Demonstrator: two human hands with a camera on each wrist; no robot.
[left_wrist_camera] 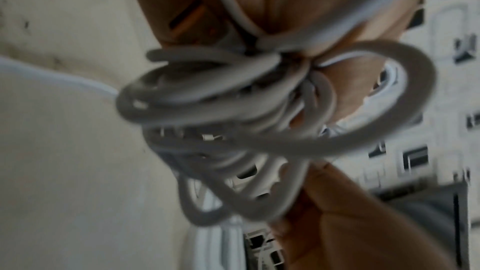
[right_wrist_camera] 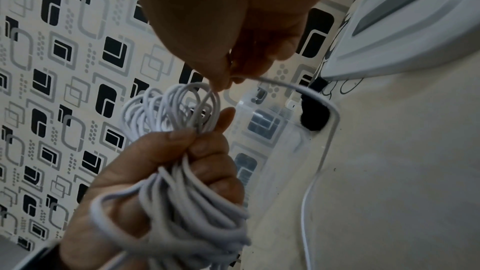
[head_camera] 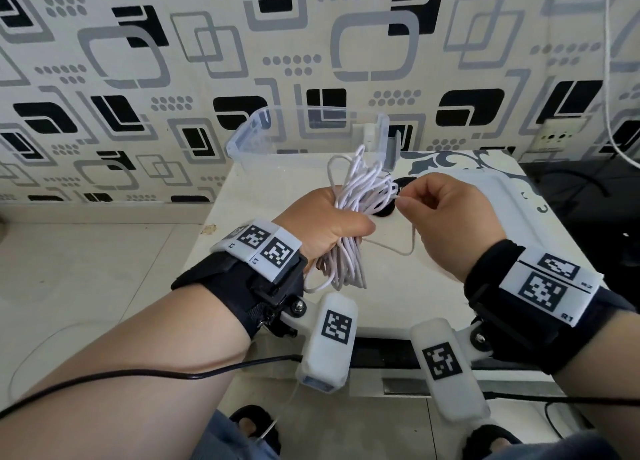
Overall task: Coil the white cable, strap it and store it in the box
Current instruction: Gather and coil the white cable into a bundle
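Wall (head_camera: pixel 207 61) — papered in white, patterned with black and grey rounded squares and dot clusters. Floor (head_camera: pixel 86 269) — laid in pale tiles. White table (head_camera: pixel 398 286) set against the wall; a socket plate (head_camera: pixel 557 137) is mounted at right. Daylight, soft, is cast throughout.

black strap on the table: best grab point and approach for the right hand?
Probably its near end: the black strap lies flat on the table behind the white cable. The right hand could pinch it from above right, clear of the left hand.
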